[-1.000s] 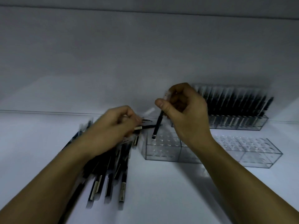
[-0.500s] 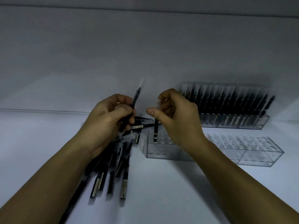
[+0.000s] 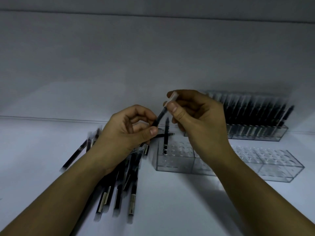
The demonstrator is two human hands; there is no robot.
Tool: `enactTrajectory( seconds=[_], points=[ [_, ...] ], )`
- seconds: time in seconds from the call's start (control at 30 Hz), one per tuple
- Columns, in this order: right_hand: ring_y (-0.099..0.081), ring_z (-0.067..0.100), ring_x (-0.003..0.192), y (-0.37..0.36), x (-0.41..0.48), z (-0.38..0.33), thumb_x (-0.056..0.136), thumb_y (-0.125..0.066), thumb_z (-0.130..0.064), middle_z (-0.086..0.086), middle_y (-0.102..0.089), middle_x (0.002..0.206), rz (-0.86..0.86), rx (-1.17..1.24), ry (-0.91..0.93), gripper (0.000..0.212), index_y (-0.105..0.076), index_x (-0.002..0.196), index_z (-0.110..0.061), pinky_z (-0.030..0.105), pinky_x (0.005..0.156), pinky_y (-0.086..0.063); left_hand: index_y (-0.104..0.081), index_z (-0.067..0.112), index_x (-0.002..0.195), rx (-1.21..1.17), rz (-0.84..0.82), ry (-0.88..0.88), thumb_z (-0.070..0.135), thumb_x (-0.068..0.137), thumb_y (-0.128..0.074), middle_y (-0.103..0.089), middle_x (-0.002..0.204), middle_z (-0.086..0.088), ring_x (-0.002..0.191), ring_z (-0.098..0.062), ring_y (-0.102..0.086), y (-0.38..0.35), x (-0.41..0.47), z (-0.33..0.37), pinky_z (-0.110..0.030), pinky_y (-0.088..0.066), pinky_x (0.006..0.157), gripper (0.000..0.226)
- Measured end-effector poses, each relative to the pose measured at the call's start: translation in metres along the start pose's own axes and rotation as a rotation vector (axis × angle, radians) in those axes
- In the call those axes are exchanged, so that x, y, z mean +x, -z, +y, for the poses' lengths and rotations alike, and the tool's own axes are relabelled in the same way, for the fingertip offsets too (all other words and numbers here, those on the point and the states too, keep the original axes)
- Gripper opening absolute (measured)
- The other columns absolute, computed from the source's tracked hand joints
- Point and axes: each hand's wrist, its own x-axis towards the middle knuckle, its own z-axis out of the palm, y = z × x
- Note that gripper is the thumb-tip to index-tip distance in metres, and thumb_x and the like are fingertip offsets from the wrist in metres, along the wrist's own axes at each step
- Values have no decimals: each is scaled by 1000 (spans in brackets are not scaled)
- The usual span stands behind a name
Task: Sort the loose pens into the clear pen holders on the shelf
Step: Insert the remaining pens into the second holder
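A black pen (image 3: 159, 117) with a clear cap is held between both hands above the shelf. My left hand (image 3: 126, 132) pinches its lower dark end and my right hand (image 3: 196, 116) grips its capped upper end. One pen (image 3: 165, 135) stands upright in the far left hole of the near clear holder (image 3: 175, 163). A pile of loose black pens (image 3: 119, 181) lies on the shelf under my left forearm. A second clear holder (image 3: 255, 133) at the back right is packed with several pens.
The white shelf surface (image 3: 170, 210) runs to a back wall close behind the holders. The near holder's right half (image 3: 272, 162) shows rows of open holes. Loose pens fan out to the left (image 3: 75, 157).
My right hand let go of the pen now standing in the near holder and rose. My left hand lifted another pen from the pile, and both hands now hold it.
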Motion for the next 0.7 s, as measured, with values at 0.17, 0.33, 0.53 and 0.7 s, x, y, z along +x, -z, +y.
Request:
enactTrajectory(
  seconds=[0.17,0.33,0.53,0.7],
  points=[
    [-70,16,78,1,0,-3,95,-66,-4,11,-77,95,35,42,-67,14,-73,105,-10,22,63,-53,-66,8,95,106,-2,-43,6,72,-76,-70,86,0,80,-15,-65,4,1,-1,-22,-56,74,25],
    [-75,16,86,11,6,-8,98,-63,-3,5,-78,90,166,25,-17,14,-74,107,-6,23,67,-56,-67,23,109,507,-68,-36,14,73,-85,-72,100,8,93,-10,-68,7,1,-8,-38,-60,79,41],
    [-75,16,88,15,8,-7,95,-66,-1,0,-78,93,125,-133,98,17,-74,104,-13,32,79,-62,-56,35,131,717,-201,33,41,65,-87,-66,118,21,109,9,-59,4,-2,-18,-24,-55,93,74],
    [-74,17,88,13,7,0,93,-66,-4,-2,-77,94,68,-238,117,20,-75,104,-18,36,81,-63,-59,31,132,802,-220,10,43,69,-85,-68,110,20,99,8,-63,3,-3,-18,-24,-57,88,69]
  ],
)
